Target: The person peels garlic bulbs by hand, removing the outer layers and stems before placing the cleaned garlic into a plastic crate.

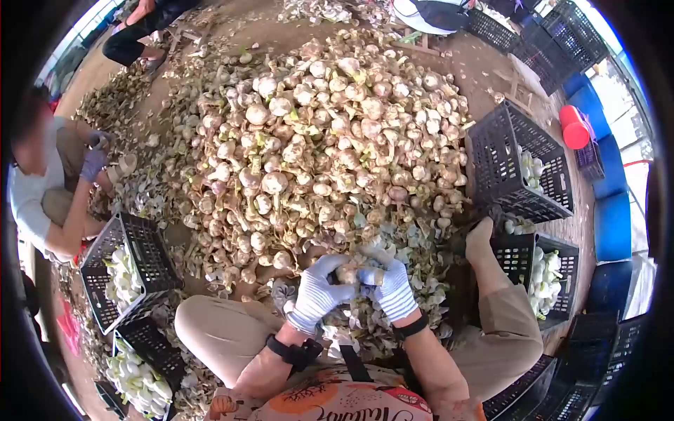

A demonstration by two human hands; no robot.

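My left hand (321, 289), in a white glove with a striped cuff, curls around a brownish garlic bulb (347, 273) held in front of my lap. Fingers of my right hand (392, 286), gloved in blue-and-white stripes, press on the same bulb from the other side. Just beyond both hands rises a large heap of garlic bulbs (302, 161), many with roots and stalks. Loose peeled skins (421, 298) lie under and around my hands.
Black crates of pale peeled garlic stand at left (151, 256), lower left (151, 347) and right (562, 256). A larger black crate (516, 165) is farther right. A gloved co-worker (53, 182) sits at left; another person's leg (130, 45) shows behind. Blue barrels (612, 224) line the right.
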